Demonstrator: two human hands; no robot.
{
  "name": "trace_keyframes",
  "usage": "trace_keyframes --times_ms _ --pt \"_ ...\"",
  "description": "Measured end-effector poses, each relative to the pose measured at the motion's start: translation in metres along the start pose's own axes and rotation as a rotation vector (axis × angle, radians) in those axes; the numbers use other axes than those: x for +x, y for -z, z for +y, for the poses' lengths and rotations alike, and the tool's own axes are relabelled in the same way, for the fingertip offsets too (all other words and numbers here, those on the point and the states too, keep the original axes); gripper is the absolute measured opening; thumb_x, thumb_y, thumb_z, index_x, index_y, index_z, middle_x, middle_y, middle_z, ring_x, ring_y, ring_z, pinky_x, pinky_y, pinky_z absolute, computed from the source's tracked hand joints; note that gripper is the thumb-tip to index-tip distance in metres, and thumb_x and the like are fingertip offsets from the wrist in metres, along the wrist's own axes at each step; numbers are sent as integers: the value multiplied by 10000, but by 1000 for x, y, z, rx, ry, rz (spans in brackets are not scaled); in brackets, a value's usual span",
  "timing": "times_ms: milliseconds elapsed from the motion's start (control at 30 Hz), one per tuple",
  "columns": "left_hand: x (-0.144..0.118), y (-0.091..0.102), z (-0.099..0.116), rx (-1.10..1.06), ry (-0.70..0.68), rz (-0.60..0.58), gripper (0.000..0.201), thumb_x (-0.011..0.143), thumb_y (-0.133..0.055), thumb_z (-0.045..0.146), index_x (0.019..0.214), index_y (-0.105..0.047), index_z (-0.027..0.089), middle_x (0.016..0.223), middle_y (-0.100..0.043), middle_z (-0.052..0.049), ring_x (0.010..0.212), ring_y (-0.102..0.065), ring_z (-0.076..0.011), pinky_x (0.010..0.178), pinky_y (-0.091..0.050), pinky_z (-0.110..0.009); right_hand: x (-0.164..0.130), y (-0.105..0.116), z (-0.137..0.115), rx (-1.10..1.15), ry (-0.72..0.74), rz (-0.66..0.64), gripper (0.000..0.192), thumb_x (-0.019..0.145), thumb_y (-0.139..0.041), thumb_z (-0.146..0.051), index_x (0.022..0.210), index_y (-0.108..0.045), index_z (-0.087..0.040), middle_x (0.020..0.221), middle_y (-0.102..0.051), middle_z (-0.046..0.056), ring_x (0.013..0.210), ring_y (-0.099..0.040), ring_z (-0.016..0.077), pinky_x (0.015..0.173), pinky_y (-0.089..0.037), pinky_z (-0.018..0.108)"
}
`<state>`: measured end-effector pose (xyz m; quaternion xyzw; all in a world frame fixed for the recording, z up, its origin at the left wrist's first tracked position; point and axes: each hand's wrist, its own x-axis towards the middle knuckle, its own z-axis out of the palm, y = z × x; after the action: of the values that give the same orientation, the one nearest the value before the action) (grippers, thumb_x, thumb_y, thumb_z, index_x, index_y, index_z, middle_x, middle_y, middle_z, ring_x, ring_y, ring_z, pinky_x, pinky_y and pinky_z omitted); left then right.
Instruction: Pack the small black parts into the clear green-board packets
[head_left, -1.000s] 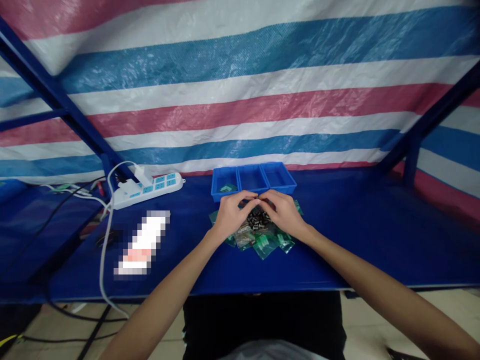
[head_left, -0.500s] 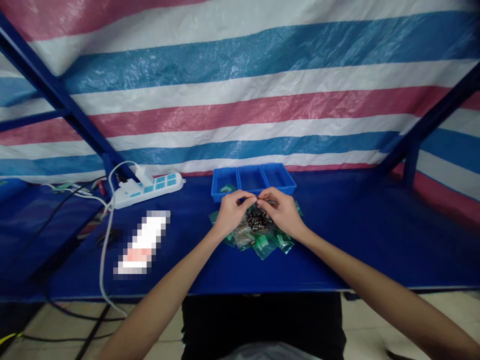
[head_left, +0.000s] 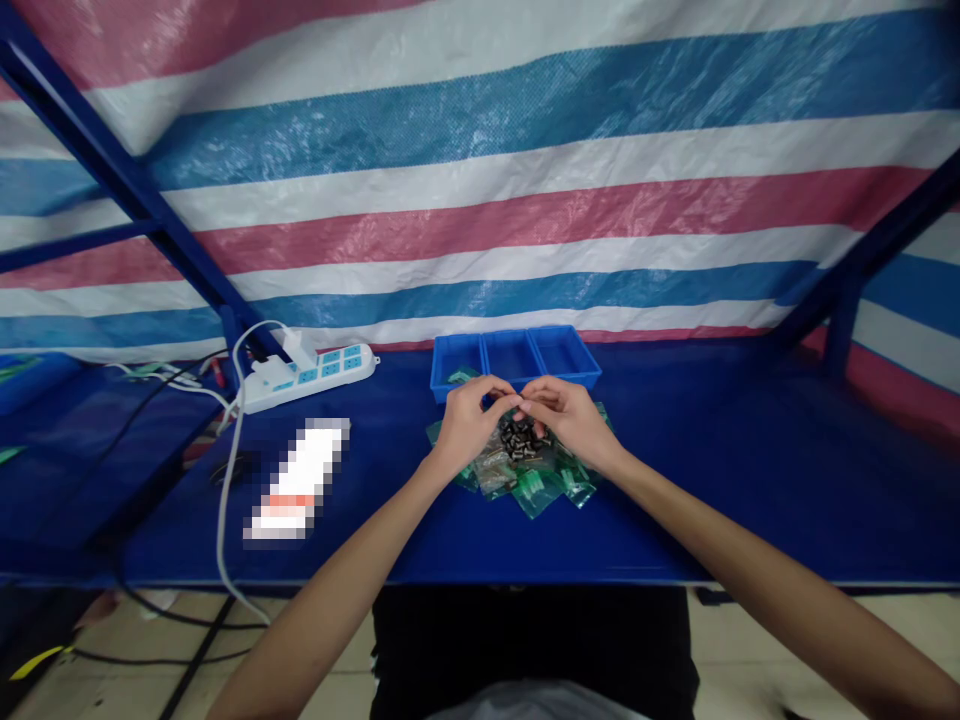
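Person is standing at a blue table (head_left: 675,500), both forearms reaching in over its near edge. Left hand (head_left: 466,432) and right hand (head_left: 568,424) are meeting just above a pile of small dark parts (head_left: 521,440), fingertips of both pinched together and touching each other at the middle. Something tiny is seeming to sit between the pinched fingertips, too small to tell what, so can't tell if either hand is actually clamping a part.

Pile of small dark parts is lying just in front of the blue tray (head_left: 516,357), on top of a scatter of green plastic bags (head_left: 536,488) that is spreading out on the near side of the tray, under and around both hands. Blue tray is sitting at the back of the table, three compartments in a row; its left compartment is holding a green bag (head_left: 463,376), other two look bare from here.

Well left of the tray a white power strip (head_left: 309,377) is lying with a white plug in it, white cable (head_left: 225,500) running off the near table edge. Nearer than the strip, left of the tray, a blurred white object (head_left: 298,480) is lying flat. Behind the tray a striped red, white and blue tarp (head_left: 480,170) is hanging, blue frame bars (head_left: 112,170) crossing it.
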<state>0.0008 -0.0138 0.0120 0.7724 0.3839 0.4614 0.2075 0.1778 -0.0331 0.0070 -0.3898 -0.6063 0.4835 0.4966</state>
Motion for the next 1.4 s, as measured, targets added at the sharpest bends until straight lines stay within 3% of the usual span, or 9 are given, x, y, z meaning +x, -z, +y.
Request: trace_keyframes --times_ms 333,500,633,733,800,933,1067,1200,1400 --pt "0 6 -4 121 -125 107 180 987 -557 333 1020 -666 194 886 -714 -30 747 -660 -141 660 -494 -247 10 12 -8 -11 -27 46 242 756 -760 -368 859 -633 -190 675 -659 5 585 -631 151 470 -472 251" --pt "1 11 -7 270 -196 37 225 1008 -517 364 1069 -644 188 955 -698 -46 779 -649 -147 713 -493 -265 35 10 -17 62 -65 123 216 752 -758 -329 828 -622 -180 707 -665 22 596 -648 144 468 -475 236" --pt "2 19 -7 366 -168 -45 249 1021 -483 375 1028 -650 191 917 -701 -34 780 -652 -152 708 -475 -264 52 7 -25 91 -149 144 266 805 -706 -290 1012 -580 -181 867 -699 72 662 -712 184 478 -495 244" --pt "5 28 -8 453 -136 -166 265 1023 -471 377 993 -660 193 883 -698 -35 770 -649 -162 666 -448 -260 45 6 -21 -20 -80 174 291 845 -656 -298 1098 -551 -198 1012 -686 96 731 -728 207 458 -487 249" --pt "6 34 -9 505 -110 -286 249 1008 -494 364 959 -667 192 845 -693 -34 741 -642 -166 633 -424 -261 31 6 -15 -159 9 110 219 878 -615 -308 1068 -578 -206 1036 -682 85 785 -719 210 473 -481 253" --pt "9 46 -12 421 33 -468 182 919 -616 363 985 -667 201 751 -681 -7 679 -639 -167 573 -402 -256 4 3 -6 -594 178 -169 114 936 -558 -261 952 -651 -197 817 -687 35 745 -656 189 671 -507 324" --pt "10 55 -13 209 156 -586 327 812 -724 426 1038 -655 200 713 -676 3 642 -654 -172 537 -424 -253 -6 -3 -3 -953 353 -317 147 962 -540 -241 979 -671 -177 945 -685 94 919 -606 254 783 -484 394" --pt "9 58 -19 83 165 -699 433 730 -788 477 1030 -645 200 657 -664 12 581 -656 -183 483 -415 -257 -6 -5 -1 -1043 390 -335 178 973 -541 -279 1031 -675 -178 992 -668 115 946 -580 269 792 -486 412" --pt "8 55 -24 8 145 -686 388 707 -803 377 1016 -645 204 626 -659 23 548 -665 -194 457 -411 -256 -6 -5 1 -1057 418 -358 212 993 -511 -278 1017 -698 -180 971 -649 111 951 -571 261 803 -486 406"
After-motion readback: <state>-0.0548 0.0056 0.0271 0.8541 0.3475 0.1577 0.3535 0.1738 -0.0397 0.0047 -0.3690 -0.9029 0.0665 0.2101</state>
